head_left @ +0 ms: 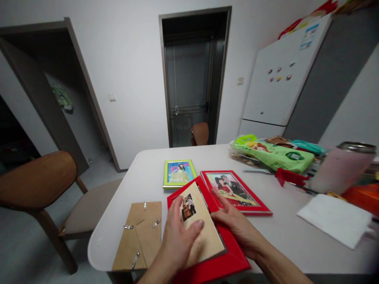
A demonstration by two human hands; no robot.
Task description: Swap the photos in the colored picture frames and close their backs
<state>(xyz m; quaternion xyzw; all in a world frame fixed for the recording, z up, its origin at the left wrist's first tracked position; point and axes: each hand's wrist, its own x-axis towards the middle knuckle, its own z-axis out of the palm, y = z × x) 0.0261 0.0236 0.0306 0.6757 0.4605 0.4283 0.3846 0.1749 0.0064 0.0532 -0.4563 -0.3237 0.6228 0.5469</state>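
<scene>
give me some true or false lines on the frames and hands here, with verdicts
1. The brown backing board lies left of the red frame under the hands. True.
2. The right hand rests on the white paper. False: the right hand is at the red frame; the white paper lies apart, farther right.
3. The left hand is over the cream sheet that bears a small photo. True.
4. The pink container is left of the green-rimmed frame. False: the pink container is to its right.
</scene>
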